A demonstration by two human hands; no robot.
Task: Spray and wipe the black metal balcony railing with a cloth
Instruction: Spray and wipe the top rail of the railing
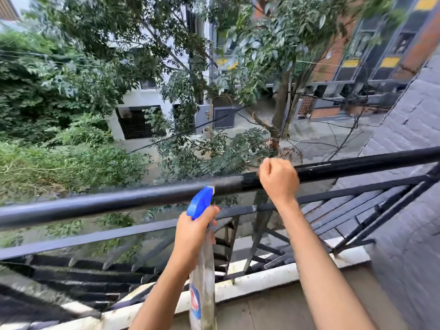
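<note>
The black metal balcony railing's round top rail [119,201] runs across the view, rising to the right. My left hand [192,236] grips the neck of a clear spray bottle [202,282]. Its blue trigger head [200,202] points at the rail from close by. My right hand [278,179] is curled in a fist over the top rail, to the right of the nozzle. No cloth shows in it. The rail looks glossy and wet beside the fist, and duller to the left.
Below the top rail are a flat lower bar [95,236] and slanted black slats [78,272]. A white ledge [262,279] edges the balcony floor. A grey wall [409,163] stands at the right. Beyond the railing are trees and a street far below.
</note>
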